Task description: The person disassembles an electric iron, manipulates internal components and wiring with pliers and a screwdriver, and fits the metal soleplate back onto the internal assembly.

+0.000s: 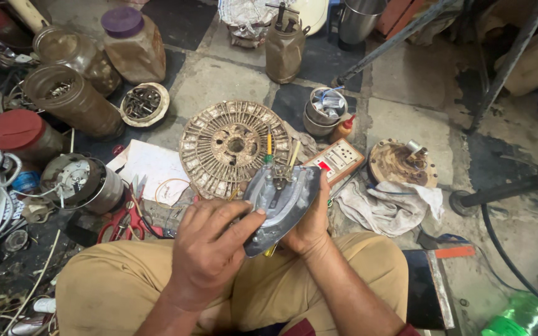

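Metal iron soleplate (281, 202) is held over the lap, above tan trousers (126, 283), and is taken as the reference. Left hand (210, 249) is laid over its near-left part, fingers curled tight, thumb pressed along the near edge; the plate's lower left half is hidden by this hand. Right hand (311, 225) is wrapped around the plate's right edge from underneath, closed on it. Small terminals and yellow wire ends are seen at the plate's far tip. Left of the plate, on the floor: red-handled scissors (126, 221), then a white paper sheet (154, 167) a bit further out. Right of the plate, a crumpled grey rag (393, 208) is spread on the floor. Just beyond the plate's tip, a round rusty ribbed disc (235, 147) is lying flat, and a screwdriver with yellow shaft (269, 146) is standing between disc and plate. Beyond and right of the plate: a switch-and-socket board (334, 160), touching the plate's far-right corner in view, then a round rusty plate with a metal stub (403, 163). Further out, a tin of small metal parts (326, 109) and a small orange bottle (344, 127). Far left of the plate: brown jars (73, 99), a red-lidded jar (23, 134), a bowl of screws (144, 102). Furthest out, a dented oil can (284, 46).
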